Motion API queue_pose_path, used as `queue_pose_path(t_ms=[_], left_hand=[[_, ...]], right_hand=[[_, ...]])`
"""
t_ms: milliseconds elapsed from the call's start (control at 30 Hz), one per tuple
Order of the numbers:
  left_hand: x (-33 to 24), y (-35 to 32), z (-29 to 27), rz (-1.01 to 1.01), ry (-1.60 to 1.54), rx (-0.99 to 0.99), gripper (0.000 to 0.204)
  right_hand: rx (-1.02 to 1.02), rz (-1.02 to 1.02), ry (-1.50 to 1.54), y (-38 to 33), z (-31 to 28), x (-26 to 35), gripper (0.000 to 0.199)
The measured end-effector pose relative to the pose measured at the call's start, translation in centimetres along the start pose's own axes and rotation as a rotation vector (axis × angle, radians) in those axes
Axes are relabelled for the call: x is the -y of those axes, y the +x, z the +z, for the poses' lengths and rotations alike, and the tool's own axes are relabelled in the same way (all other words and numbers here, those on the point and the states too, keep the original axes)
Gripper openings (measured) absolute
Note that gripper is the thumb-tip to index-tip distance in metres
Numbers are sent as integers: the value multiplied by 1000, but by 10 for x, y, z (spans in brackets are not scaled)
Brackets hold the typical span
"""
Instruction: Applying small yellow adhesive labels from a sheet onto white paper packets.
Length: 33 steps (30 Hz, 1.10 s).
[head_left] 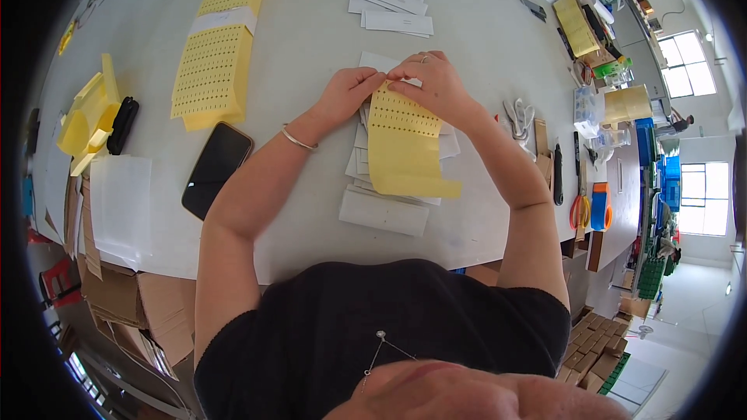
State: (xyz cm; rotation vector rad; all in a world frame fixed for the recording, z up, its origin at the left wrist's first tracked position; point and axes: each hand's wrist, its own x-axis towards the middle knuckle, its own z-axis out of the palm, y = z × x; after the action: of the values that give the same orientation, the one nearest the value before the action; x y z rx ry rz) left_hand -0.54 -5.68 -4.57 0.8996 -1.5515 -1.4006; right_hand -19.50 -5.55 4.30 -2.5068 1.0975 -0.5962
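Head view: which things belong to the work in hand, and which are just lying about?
Apparently in the work:
yellow dotted sheet, at the fingertips of the left hand and right hand
white slips beneath it
probably the white-banded yellow stack

Apparently lying about:
black phone
blue-and-orange tape roll

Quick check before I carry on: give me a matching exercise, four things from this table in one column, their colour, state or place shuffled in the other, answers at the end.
Things
1. Phone
2. Yellow sheet
3. Scissors
4. Roll

Descriptions
A. Blue and orange
B. At the left hand and right hand, over white slips
C. Red and yellow loop handles
D. Lying flat, dark screen showing

Pairs: 1-D, 2-B, 3-C, 4-A
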Motion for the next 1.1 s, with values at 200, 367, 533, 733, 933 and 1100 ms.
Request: queue_pose_path(t_ms=[200,367,533,733,933,1100], left_hand=[[-1,0,3,-61,-189,-1,34],[0,1,1,-64,-151,-22,35],[-10,0,0,-64,37,-6,34],[-9,0,-1,-32,134,-16,36],[-11,-2,0,-33,128,-18,36],[-12,0,1,-25,143,-10,35]], right_hand=[[-215,-239,-336,-5,13,3,6],[-201,-138,-38,13,2,-13,5],[-214,67,-98,54,-12,-101,8],[-87,120,-342,82,4,-129,9],[-41,134,-253,77,3,-128,39],[24,54,-423,65,-6,-118,47]])
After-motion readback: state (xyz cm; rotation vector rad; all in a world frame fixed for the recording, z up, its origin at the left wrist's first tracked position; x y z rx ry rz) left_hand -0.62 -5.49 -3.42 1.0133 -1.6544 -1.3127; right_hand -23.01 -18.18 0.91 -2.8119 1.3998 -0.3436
